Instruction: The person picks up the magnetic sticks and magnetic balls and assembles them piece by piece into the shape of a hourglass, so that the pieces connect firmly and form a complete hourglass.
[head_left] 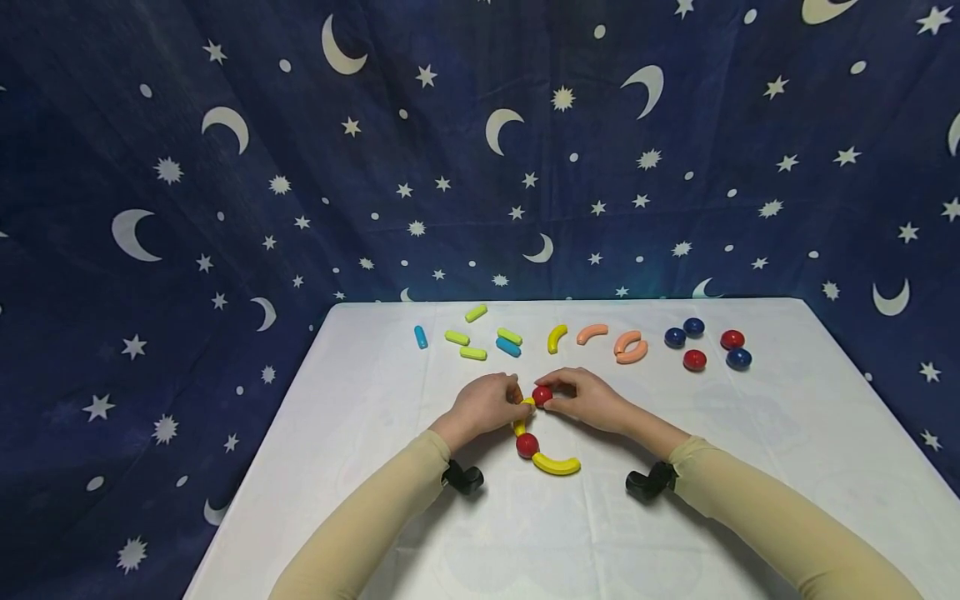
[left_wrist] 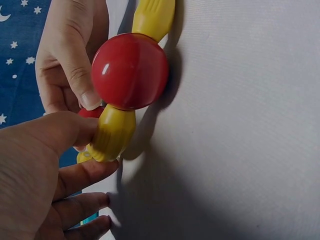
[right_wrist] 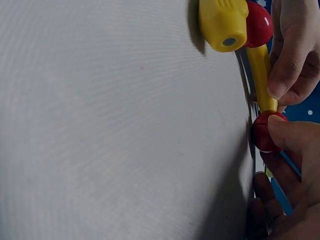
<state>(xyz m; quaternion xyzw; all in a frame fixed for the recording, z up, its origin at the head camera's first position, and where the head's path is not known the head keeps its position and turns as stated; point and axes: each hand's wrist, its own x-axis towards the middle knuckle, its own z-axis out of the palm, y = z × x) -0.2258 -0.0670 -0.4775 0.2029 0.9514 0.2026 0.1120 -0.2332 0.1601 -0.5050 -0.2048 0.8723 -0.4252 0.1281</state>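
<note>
A curved yellow rod [left_wrist: 115, 132] is pinched between thumb and fingers of my left hand [head_left: 483, 404]. My right hand [head_left: 592, 402] pinches a red ball [head_left: 542, 396] at the far end of that rod, thumb on top in the right wrist view. The rod's near end meets a second red ball [head_left: 527, 446] on the table. From this ball another curved yellow rod [head_left: 557, 465] runs off to the right, its free end showing a grey disc in the right wrist view. Together the pieces form a bent chain, open on the right.
Behind the hands lie short green rods [head_left: 472, 353], blue rods [head_left: 421, 337], a loose yellow curved rod [head_left: 557, 339] and salmon curved rods [head_left: 632, 352]. Dark blue balls [head_left: 675, 337] and red balls [head_left: 694, 360] sit back right. A star-patterned curtain [head_left: 450, 150] hangs behind the white table [head_left: 360, 433].
</note>
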